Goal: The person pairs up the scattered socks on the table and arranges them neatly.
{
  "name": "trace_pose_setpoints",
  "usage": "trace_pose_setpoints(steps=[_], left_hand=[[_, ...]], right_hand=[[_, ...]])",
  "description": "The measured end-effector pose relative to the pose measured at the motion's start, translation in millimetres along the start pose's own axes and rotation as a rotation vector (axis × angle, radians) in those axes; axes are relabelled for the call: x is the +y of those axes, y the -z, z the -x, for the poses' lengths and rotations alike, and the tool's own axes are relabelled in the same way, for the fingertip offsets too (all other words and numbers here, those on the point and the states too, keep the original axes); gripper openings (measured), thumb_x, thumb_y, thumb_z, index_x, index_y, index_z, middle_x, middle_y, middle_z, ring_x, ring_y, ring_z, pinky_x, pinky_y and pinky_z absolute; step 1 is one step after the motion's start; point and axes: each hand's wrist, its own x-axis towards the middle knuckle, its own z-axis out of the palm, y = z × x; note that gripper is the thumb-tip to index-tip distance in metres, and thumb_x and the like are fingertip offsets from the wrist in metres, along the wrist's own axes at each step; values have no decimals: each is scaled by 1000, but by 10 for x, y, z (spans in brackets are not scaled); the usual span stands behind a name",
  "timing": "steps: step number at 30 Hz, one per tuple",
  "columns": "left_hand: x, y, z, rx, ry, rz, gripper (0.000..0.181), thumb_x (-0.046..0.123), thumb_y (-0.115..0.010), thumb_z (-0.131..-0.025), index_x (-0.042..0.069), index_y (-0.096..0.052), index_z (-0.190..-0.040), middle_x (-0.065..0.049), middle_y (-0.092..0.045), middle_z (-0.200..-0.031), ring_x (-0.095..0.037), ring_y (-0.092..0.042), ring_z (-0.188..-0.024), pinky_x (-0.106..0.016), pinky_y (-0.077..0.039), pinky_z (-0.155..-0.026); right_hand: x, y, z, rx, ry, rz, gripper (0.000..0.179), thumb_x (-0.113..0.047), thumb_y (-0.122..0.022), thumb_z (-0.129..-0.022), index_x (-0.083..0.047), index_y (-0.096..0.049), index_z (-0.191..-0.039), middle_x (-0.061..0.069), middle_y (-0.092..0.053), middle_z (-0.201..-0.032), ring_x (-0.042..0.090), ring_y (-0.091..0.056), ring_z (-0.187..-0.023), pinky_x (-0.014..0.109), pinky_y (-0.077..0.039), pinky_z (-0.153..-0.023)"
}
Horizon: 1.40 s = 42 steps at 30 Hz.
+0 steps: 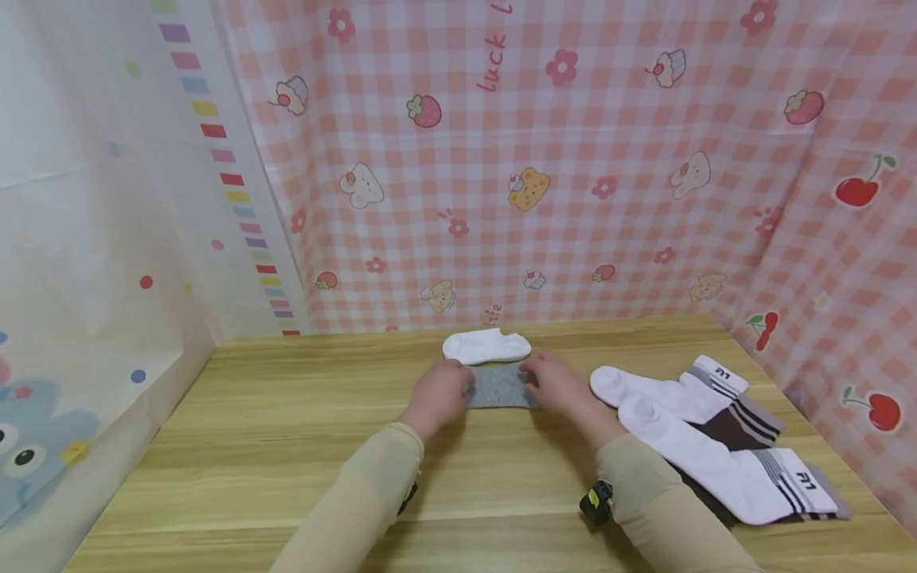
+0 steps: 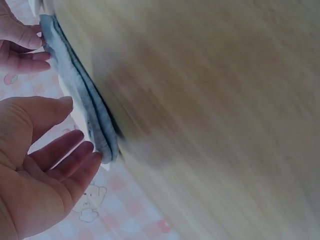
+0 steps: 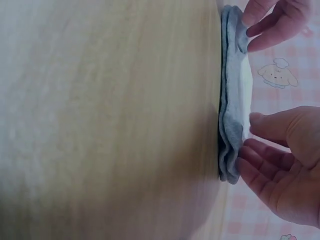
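A flat grey sock [image 1: 501,387], folded in layers, lies on the table between the two hands. My left hand [image 1: 440,395] is at its left end; in the left wrist view its fingertips [image 2: 95,156] are right at the sock's edge, with the thumb apart from them. At the opposite end is my right hand [image 1: 559,384], whose fingertips [image 3: 242,162] meet the layered edge while the thumb stands off. Just behind the grey sock lies a white low-cut sock [image 1: 483,348], its toe to the left.
To the right, white crew socks with striped cuffs [image 1: 731,477] lie spread over darker brown and black socks [image 1: 738,426]. The wooden table [image 1: 286,446] meets a pink checked curtain [image 1: 458,239] at the back, with more cloth hanging at both sides.
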Motion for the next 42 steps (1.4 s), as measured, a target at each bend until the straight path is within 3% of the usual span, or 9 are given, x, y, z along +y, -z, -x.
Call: trace_pose_setpoints(steps=[5, 10, 18, 32, 38, 42], left_hand=[[-1, -38, 8, -40, -39, -79, 8, 9, -68, -89, 12, -73, -94, -10, -67, -101, -29, -61, -96, -40, -50, -86], [-17, -81, 0, -62, -32, -62, 15, 8, -67, -89, 14, -75, -101, -11, -68, -106, -30, -61, -103, -40, -49, -92], [-20, -70, 12, -66, -44, -63, 14, 6, -67, -89, 13, -73, -100, -7, -70, -97, -29, -62, -97, -40, -49, -89], [-29, -16, 25, -105, -24, 7, 15, 10, -69, -89, 10, -73, -104, -7, -70, -100, -29, -62, -98, -42, -50, -88], [-40, -17, 27, -88, -33, 36, 17, 13, -69, -89, 8, -71, -105, -10, -69, -100, -30, -63, -98, -43, -50, -88], [-17, 6, 39, -82, -24, 75, 25, 15, -69, -90, 7, -71, -113, -11, -69, -109, -32, -62, -105, -44, -48, -93]], right_hand=[[-18, -15, -2, -40, -13, 20, 26, -6, -72, -87, 1, -67, -112, 19, -60, -109, 35, -58, -105, 48, -46, -94], [-27, -22, -14, -82, -26, 41, 29, -9, -72, -88, 0, -66, -116, 20, -60, -113, 36, -57, -108, 48, -45, -95], [-32, -38, -27, -114, -20, 64, 28, -14, -75, -88, -4, -68, -113, 17, -60, -113, 35, -57, -109, 48, -45, -96], [-34, 20, -3, -96, 14, 17, 25, -11, -73, -88, -1, -68, -111, 15, -61, -106, 34, -60, -100, 48, -47, -91], [-47, 92, 57, -68, 41, -8, 26, -12, -72, -89, 0, -68, -112, 16, -63, -108, 35, -60, -103, 48, -47, -93], [-51, 144, 116, -55, 53, -9, 26, -13, -72, -90, -1, -68, -113, 15, -64, -111, 35, -61, -105, 48, -47, -93]])
